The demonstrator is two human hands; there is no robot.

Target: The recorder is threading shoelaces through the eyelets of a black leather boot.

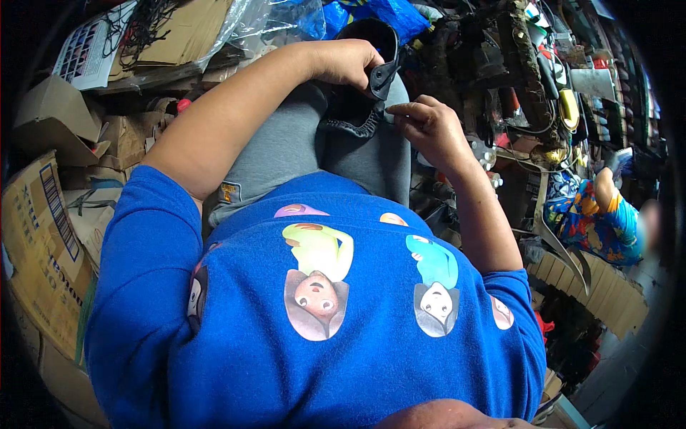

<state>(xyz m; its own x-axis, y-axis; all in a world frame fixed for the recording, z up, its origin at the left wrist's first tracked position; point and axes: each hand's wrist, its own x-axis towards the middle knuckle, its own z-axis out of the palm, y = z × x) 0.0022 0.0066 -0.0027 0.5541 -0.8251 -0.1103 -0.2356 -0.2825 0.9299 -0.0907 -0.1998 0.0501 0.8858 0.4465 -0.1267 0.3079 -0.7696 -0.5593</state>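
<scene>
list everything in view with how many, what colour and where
black leather item: one, black, above the lap between the hands
cardboard boxes: several, brown, left side
flat cardboard: at least one, tan, upper left
printed sheet: one, white, upper left
cords: tangled, uncountable, black, upper left
clear plastic: count unclear, transparent, top
plastic bag: one or more, blue, top centre
clutter: uncountable, mixed, upper right
other person: one, multicoloured clothes, right
shirt: one, blue, wearer's torso
trousers: one pair, grey, wearer's legs
left hand: one, bare, gripping the leather
right hand: one, bare, beside it
</scene>
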